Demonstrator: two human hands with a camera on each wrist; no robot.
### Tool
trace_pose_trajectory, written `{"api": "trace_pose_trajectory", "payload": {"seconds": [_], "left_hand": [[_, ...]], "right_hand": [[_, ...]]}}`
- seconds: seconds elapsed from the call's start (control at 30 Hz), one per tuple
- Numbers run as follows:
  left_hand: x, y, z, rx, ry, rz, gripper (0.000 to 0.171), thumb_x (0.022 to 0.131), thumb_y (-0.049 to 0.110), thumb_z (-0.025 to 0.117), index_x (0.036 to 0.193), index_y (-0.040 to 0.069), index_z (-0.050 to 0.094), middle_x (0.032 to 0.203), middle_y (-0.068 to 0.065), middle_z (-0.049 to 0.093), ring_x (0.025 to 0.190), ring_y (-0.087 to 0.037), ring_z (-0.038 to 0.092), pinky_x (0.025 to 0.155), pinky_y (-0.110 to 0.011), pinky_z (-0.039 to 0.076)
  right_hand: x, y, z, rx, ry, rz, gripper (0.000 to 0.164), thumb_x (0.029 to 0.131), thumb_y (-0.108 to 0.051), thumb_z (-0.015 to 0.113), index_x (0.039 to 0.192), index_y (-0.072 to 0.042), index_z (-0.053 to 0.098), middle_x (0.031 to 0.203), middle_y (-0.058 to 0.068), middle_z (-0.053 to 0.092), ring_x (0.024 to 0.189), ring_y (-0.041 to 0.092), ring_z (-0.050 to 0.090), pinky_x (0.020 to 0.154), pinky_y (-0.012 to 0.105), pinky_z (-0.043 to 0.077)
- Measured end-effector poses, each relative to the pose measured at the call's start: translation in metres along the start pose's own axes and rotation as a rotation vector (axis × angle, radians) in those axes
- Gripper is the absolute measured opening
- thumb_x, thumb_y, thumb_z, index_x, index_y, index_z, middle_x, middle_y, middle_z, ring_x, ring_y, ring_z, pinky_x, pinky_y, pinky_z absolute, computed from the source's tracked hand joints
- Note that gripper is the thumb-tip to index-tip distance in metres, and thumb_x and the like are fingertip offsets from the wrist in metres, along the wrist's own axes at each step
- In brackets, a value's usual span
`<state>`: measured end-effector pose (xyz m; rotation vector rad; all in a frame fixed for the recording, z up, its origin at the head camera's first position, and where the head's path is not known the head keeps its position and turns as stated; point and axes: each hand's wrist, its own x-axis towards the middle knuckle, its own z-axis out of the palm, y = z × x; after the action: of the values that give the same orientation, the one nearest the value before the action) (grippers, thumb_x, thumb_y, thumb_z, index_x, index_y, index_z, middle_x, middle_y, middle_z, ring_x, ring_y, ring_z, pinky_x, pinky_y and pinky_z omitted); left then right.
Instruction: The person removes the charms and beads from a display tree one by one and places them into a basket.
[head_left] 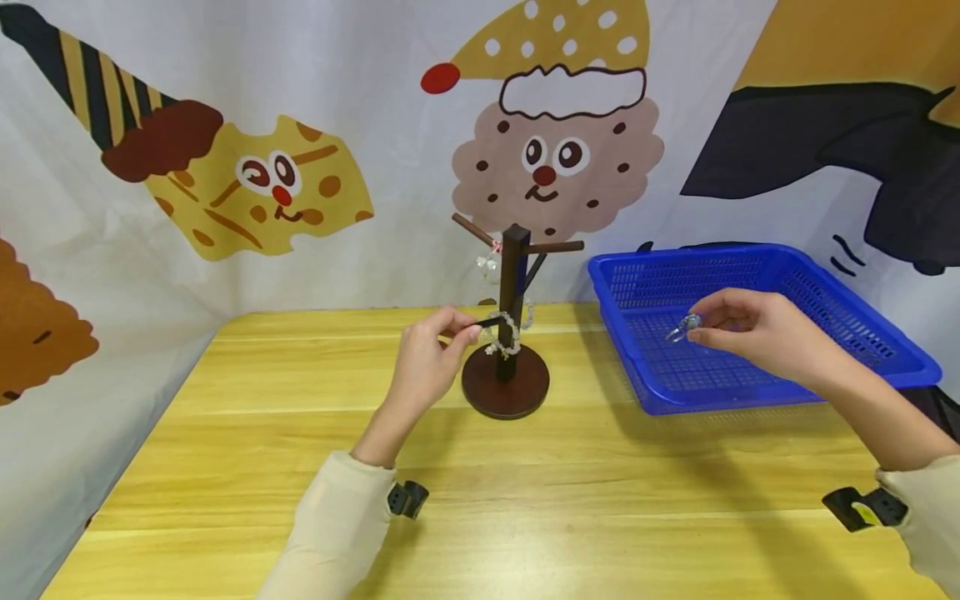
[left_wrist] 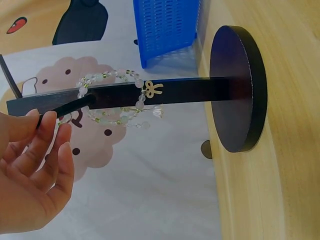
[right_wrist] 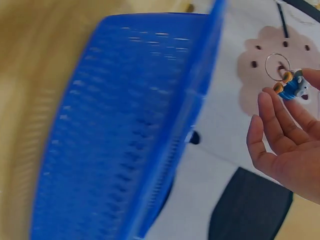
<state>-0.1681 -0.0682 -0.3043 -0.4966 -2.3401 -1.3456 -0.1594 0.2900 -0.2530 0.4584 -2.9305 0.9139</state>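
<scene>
Blue plastic forms the slatted basket (head_left: 675,402) at the right of the table (head_left: 525,500) in the head view, its mesh floor showing beneath the right hand (head_left: 757,329), which pinches a keyring (head_left: 693,322) between thumb and fingers so that it appears over the basket's interior. The right forearm reaches in from the lower right, while the left hand (head_left: 431,354) extends from the lower left, wrist bent toward the dark wooden stand (head_left: 514,279), thumb and fingers pinching the outer end of a peg (head_left: 487,322). On that peg, close to the post, hangs a beaded bracelet (head_left: 515,337); a white ornament (head_left: 487,265) hangs from the rear left peg. Turned sideways, the left wrist view shows the same pinch at the peg's tip, the other fingers loosely bent, the bracelet looped around the peg and a gold-coloured bow charm (left_wrist: 153,89) against the post. At the right wrist, the basket's outer wall fills much of the view, blurred, and the keyring sits apart from it, its blue figure (right_wrist: 290,90) gripped between thumb and fingertips, a thin metal ring hanging free, the remaining fingers half curled.
</scene>
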Motion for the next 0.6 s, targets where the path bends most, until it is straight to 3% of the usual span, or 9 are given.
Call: {"api": "trace_pose_trajectory", "payload": {"seconds": [0.27,0.6], "left_hand": [[0.001,0.000,0.001,0.010,0.002,-0.016,0.007,0.085,0.007,0.064,0.086,0.001,0.066,0.074,-0.007,0.065,0.075,-0.020,0.062,0.058,-0.028,0.050],[0.000,-0.001,0.001,0.012,-0.001,-0.022,0.007,0.085,0.007,0.064,0.086,0.001,0.066,0.074,-0.006,0.065,0.075,-0.020,0.062,0.058,-0.028,0.050]], "right_hand": [[-0.011,0.029,0.018,0.002,-0.045,0.008,0.025,0.085,-0.017,0.067,0.104,-0.002,0.062,0.086,0.005,0.063,0.072,0.004,0.058,0.059,0.024,0.046],[-0.013,0.036,0.026,0.016,-0.099,0.014,0.024,0.086,-0.016,0.064,0.105,-0.001,0.060,0.086,0.005,0.064,0.074,0.007,0.060,0.060,0.025,0.047]]}}
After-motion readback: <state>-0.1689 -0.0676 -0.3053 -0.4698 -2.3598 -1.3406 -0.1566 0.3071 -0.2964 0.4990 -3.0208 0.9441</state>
